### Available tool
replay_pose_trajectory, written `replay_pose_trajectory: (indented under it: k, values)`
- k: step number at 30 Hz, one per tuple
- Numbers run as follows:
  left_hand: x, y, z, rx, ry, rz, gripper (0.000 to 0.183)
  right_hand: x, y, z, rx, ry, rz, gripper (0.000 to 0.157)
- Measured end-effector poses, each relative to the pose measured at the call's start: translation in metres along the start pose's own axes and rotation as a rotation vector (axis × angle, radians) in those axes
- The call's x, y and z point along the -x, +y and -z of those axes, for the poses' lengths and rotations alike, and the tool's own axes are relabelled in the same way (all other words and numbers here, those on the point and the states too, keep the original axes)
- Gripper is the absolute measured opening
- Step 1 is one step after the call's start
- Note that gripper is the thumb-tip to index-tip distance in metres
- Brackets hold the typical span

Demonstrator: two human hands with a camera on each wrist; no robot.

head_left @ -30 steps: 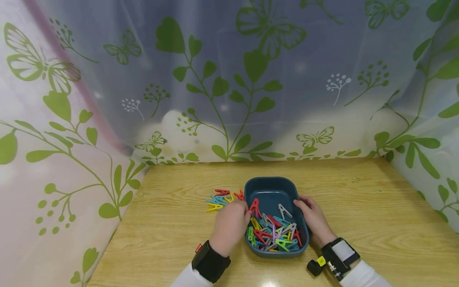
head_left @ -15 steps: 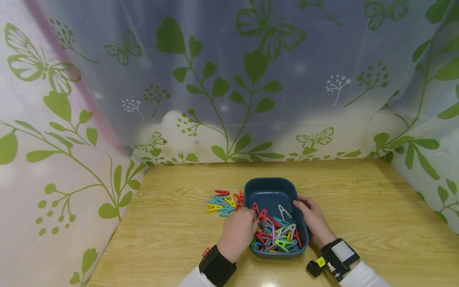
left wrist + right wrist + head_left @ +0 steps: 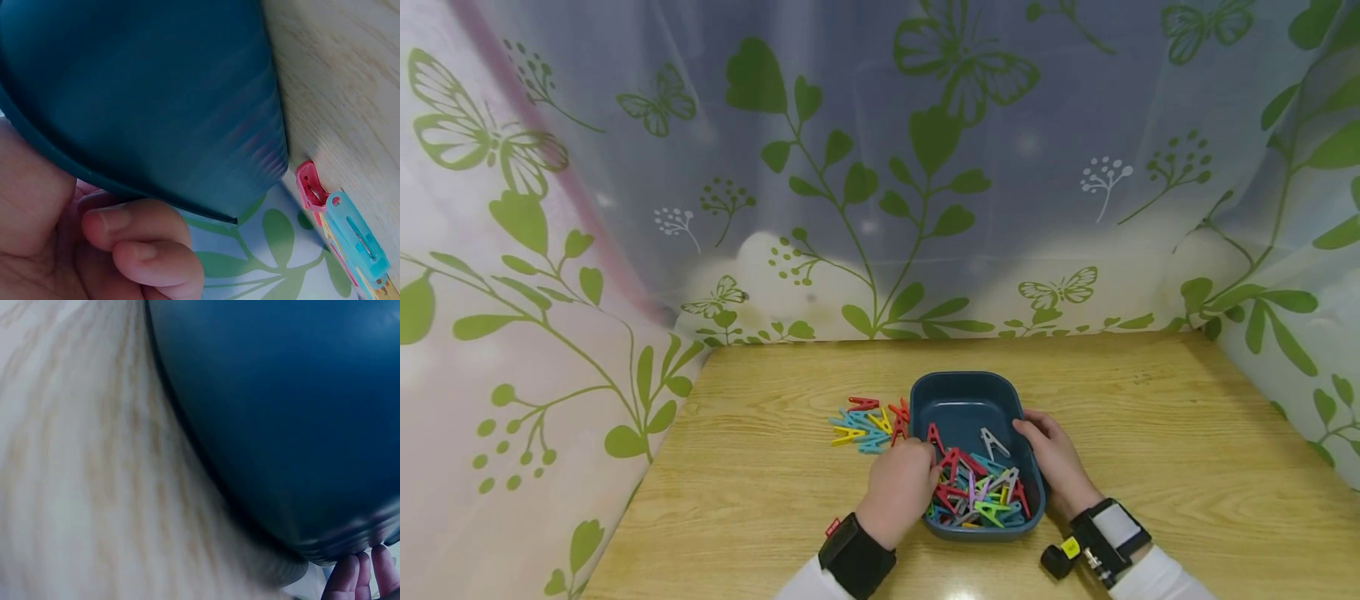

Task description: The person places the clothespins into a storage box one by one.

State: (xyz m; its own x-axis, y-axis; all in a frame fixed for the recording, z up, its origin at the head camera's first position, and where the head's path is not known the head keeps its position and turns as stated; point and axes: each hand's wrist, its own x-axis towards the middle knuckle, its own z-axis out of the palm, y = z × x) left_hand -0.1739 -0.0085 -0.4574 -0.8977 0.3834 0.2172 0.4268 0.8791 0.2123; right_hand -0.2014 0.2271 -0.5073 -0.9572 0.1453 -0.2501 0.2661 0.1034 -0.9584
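Observation:
A dark blue rectangular plastic bin [image 3: 967, 385] stands on the wooden table, a pile of coloured clothespins [image 3: 977, 492] in its near half. My left hand [image 3: 901, 487] bends over the bin's left rim, near a red clothespin [image 3: 951, 462] on the pile. In the left wrist view its visible fingers [image 3: 159, 262] are curled beside the rim; its thumb and index tips are hidden, so I cannot tell whether they pinch anything. My right hand [image 3: 1058, 458] grips the bin's right side, thumb on the rim, with fingertips [image 3: 345, 574] against the outer wall in the right wrist view.
Left of the bin lies a loose group of red, yellow and light blue clothespins [image 3: 868, 435] on the table [image 3: 760, 475]. A grey clothespin [image 3: 995, 443] and another red one lie higher up inside the bin. Patterned curtain [image 3: 880, 167] encloses the table's back and sides.
My left hand has moved right and slightly toward me over the bin's rim. A red clothespin by its fingertips has shifted right and down onto the pile. The right hand has stayed put.

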Motion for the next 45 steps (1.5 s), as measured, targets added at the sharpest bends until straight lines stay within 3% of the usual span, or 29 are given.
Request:
replay_pose_trajectory:
  k: [9, 13, 18, 22, 28, 32, 38, 45]
  values:
    - [-0.002, -0.002, 0.004, 0.004, -0.03, -0.017, 0.025, 0.0, 0.0, 0.001, 0.0, 0.008, -0.001, 0.061]
    - [-0.004, -0.009, 0.009, 0.061, 0.001, -0.023, 0.022, 0.0, -0.001, 0.001, 0.002, 0.011, 0.001, 0.061]
    - [-0.01, -0.032, 0.02, 0.106, 0.109, 0.012, 0.018, 0.0, -0.002, 0.001, -0.003, 0.012, -0.002, 0.063]
    - [-0.014, -0.06, 0.028, 0.154, 0.14, 0.079, 0.01, 0.001, -0.003, 0.001, 0.001, 0.014, 0.001, 0.062]
    - [-0.019, -0.101, 0.031, 0.301, 0.069, 0.179, 0.008, 0.002, -0.003, 0.002, 0.012, 0.015, 0.012, 0.061]
    - [-0.021, -0.121, 0.026, 0.341, 0.035, 0.235, 0.009, 0.001, -0.002, 0.002, 0.014, 0.022, 0.018, 0.062]
    - [-0.026, -0.137, 0.016, 0.262, -0.017, 0.307, 0.01, -0.002, 0.001, 0.0, 0.02, 0.054, 0.029, 0.056]
    - [-0.028, -0.144, 0.012, 0.199, -0.087, 0.332, 0.017, -0.001, 0.001, -0.001, 0.002, 0.046, 0.026, 0.056]
